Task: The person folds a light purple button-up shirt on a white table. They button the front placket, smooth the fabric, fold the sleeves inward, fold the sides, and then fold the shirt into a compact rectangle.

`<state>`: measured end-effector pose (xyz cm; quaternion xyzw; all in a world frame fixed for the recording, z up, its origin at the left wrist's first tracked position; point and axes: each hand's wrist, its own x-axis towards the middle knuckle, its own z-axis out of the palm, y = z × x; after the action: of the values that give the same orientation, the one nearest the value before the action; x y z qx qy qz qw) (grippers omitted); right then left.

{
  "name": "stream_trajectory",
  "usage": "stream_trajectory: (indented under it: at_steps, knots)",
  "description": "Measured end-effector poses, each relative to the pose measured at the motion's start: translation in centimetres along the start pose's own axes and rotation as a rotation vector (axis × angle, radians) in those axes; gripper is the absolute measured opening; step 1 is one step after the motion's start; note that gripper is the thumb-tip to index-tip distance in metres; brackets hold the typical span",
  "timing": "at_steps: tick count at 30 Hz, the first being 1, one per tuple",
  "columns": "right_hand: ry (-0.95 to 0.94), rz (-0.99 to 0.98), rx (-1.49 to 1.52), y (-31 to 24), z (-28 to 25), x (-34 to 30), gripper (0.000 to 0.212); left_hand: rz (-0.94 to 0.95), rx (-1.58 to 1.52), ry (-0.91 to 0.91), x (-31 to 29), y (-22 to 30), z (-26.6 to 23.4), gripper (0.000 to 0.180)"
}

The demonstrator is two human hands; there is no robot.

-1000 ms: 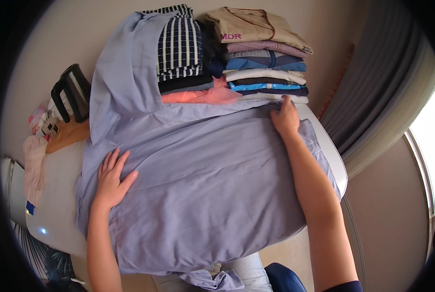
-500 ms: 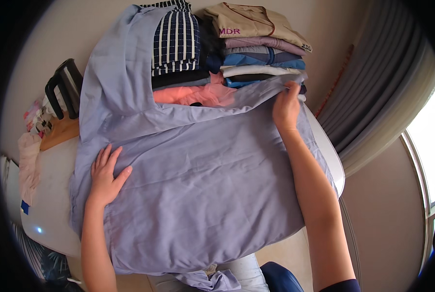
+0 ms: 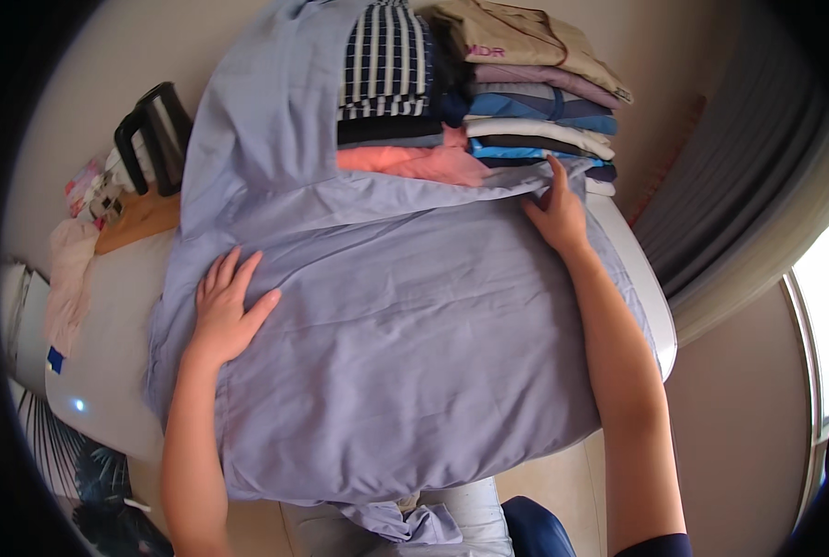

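A large grey-lavender sheet (image 3: 414,334) is spread over the table, and its near end hangs past the front edge. My left hand (image 3: 229,302) lies flat on its left part with the fingers apart. Farther off to the right, my right hand (image 3: 560,212) rests at the sheet's far folded edge. Its thumb and forefinger are spread, with no cloth visibly pinched between them. At the far left the sheet drapes over a pile of folded clothes, where a striped dark-blue garment (image 3: 386,60) and a coral-pink cloth (image 3: 410,162) show beside it.
Another stack of folded clothes, topped by a beige garment (image 3: 516,37), stands at the back right against the wall. At the left are a dark kettle (image 3: 162,135) and a pale pink cloth (image 3: 69,283) on the white table (image 3: 108,371). A grey curtain (image 3: 748,204) hangs at right.
My right hand has let go of the sheet's far edge and its fingers have spread. That edge now lies lower and flatter. My left hand stays flat on the sheet. The whole view has shifted slightly.
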<state>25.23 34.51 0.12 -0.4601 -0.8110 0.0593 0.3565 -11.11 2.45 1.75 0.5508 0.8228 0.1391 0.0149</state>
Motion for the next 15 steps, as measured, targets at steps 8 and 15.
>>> stream_trajectory:
  at_steps: [8,15]
  knots:
    - [0.096,-0.039,-0.081,3.0,0.3,0.6,0.08,0.037,0.004,0.048,0.4,-0.9,0.7,0.065]
    - [-0.136,-0.043,-0.453,-10.0,-7.3,-1.9,0.073,0.075,-0.086,0.19,0.2,-2.2,1.8,0.062]
